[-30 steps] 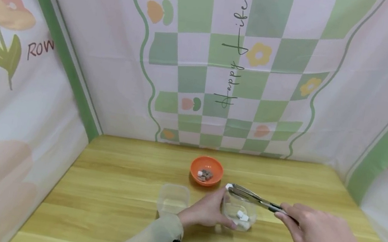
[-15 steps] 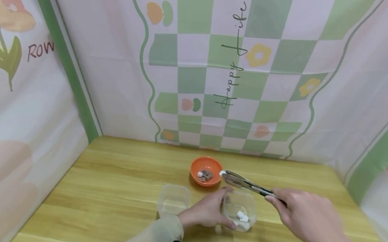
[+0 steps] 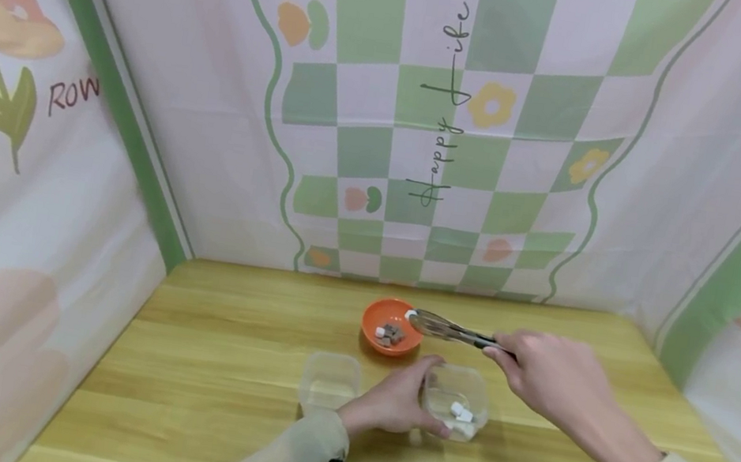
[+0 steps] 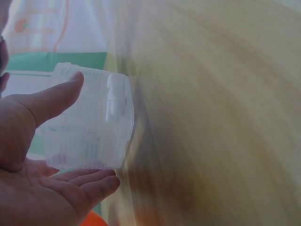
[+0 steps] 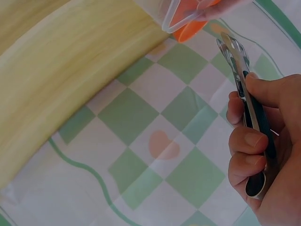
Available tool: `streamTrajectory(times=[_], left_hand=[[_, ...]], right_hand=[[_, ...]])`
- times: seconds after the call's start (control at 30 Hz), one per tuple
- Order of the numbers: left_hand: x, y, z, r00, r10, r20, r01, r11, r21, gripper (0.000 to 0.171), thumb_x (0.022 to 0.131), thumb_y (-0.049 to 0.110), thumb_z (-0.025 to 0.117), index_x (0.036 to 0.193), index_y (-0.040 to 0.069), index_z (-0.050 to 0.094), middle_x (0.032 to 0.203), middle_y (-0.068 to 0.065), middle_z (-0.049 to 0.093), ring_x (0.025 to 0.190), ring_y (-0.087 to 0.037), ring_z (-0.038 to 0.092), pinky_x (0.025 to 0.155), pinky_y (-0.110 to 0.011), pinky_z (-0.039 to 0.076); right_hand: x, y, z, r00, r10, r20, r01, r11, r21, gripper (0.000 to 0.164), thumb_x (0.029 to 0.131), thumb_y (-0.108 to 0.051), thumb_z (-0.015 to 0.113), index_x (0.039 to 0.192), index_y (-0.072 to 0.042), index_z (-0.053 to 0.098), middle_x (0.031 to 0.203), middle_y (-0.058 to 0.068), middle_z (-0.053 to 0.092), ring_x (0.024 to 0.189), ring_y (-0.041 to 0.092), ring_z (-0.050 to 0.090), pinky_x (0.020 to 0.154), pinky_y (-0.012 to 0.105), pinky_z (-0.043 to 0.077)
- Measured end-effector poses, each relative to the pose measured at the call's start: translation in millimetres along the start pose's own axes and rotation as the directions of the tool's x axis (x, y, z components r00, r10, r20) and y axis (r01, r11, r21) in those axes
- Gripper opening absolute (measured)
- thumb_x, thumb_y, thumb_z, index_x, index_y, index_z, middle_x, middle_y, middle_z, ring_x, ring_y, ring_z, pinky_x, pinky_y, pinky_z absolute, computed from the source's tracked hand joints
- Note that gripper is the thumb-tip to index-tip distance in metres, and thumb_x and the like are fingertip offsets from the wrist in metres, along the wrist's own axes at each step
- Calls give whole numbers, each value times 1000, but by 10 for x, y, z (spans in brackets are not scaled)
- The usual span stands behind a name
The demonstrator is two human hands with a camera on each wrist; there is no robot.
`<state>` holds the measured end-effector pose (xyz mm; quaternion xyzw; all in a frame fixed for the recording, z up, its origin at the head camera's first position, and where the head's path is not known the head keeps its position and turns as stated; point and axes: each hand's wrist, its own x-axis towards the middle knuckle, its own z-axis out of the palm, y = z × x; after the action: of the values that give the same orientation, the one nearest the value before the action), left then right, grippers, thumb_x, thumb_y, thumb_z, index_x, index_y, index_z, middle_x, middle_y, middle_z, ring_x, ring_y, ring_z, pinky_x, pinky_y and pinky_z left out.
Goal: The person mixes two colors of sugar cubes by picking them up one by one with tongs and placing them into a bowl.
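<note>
My right hand grips metal tongs with dark handle parts. At their tips a small white cube is pinched above the right rim of the orange bowl. Inside that bowl lie several grey-brown cubes and one white cube. My left hand holds a clear plastic container on the table, thumb on the near side and fingers on the far side. White cubes lie in it. The right wrist view shows fingers wrapped round the tongs; their tips there show no cube clearly.
A second clear plastic container stands left of my left hand, partly behind the wrist. The wooden table meets a printed fabric backdrop behind the bowl, with fabric walls on both sides.
My right hand has carried the tongs and the white cube away from the container, left and farther back, to above the bowl's rim. My left hand keeps its hold on the container.
</note>
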<state>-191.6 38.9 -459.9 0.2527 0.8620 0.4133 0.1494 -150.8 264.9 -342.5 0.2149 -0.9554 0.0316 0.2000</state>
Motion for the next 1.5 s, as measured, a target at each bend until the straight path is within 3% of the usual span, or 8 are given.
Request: streamTrajectory(times=[0.5, 0.87, 1.07, 1.27, 1.5], left_hand=[[2, 14, -23, 1000, -2, 19, 2, 1000, -6, 101, 77, 33, 97, 160, 20, 41, 142, 0, 60, 129, -13, 56, 108, -36, 48], [9, 4, -17, 1000, 13, 11, -13, 1000, -2, 101, 76, 33, 98, 159, 18, 42, 144, -1, 59, 131, -13, 55, 110, -35, 46], [17, -1, -14, 1000, 19, 13, -19, 1000, 1, 102, 76, 34, 98, 160, 18, 42, 146, -1, 58, 132, -14, 54, 110, -35, 46], [11, -5, -24, 1000, 12, 23, -12, 1000, -14, 100, 77, 34, 97, 160, 20, 42, 146, -1, 58, 132, -14, 54, 110, -36, 46], [4, -10, -28, 1000, 13, 22, -13, 1000, -13, 102, 77, 33, 97, 161, 19, 40, 142, -1, 60, 129, -15, 56, 108, -36, 48]], right_hand=[[296, -12, 239, 997, -12, 76, 10, 1000, 28, 37, 99, -28, 75, 70, -26, 53, 57, -13, 42, 49, 8, 39, 42, 30, 32], [390, -12, 332, 994, -13, 112, 11, 1000, 19, 42, 99, -29, 75, 67, -25, 49, 56, -11, 42, 48, 9, 40, 42, 31, 33], [406, -12, 373, 995, -11, 103, 9, 1000, 21, 42, 97, -27, 77, 66, -24, 49, 56, -10, 42, 48, 10, 40, 42, 31, 33], [379, -7, 348, 996, -2, 94, 0, 1000, 17, 31, 97, -29, 78, 74, -22, 59, 61, -10, 51, 49, 10, 43, 42, 32, 35], [271, -4, 256, 997, 32, 65, -34, 999, 26, 36, 98, -33, 76, 74, -22, 52, 61, -9, 44, 51, 12, 40, 42, 32, 32]])
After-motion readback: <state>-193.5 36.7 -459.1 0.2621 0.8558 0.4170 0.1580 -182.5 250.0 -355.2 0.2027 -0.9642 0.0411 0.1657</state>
